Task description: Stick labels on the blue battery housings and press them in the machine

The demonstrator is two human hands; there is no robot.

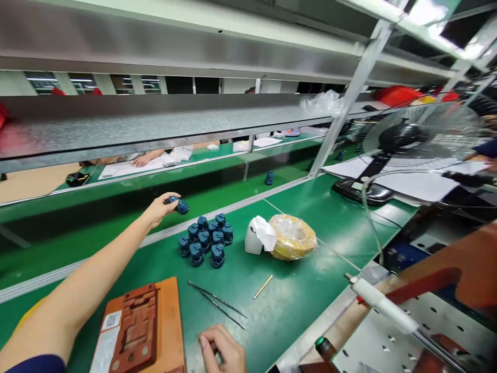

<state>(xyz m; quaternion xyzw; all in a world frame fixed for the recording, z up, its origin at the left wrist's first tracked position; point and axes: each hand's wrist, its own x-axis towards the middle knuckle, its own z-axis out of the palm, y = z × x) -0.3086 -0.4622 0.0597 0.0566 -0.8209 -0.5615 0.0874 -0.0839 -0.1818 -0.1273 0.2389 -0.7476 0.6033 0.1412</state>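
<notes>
Part [180, 205], dk blue, is in my L hand [160, 208], L of ctr in frame, pinched btwn thumb & fingertips over the green channel [217, 191]. My R hand [224, 349], bottom ctr, is curled loosely; can't tell how far it's closed or if it's got anything. Similar blue parts [204, 240] stand grouped nr frame ctr on the green bench [233, 274]. Tweezers [217, 299] lie below them, w/ a thin stick [263, 287] to the R. Orange fixture [169, 321] is lower L. Wrapped yellow roll [293, 237] sits just beside a white container [252, 242], R of ctr; fan [399, 135] upper R.
</notes>
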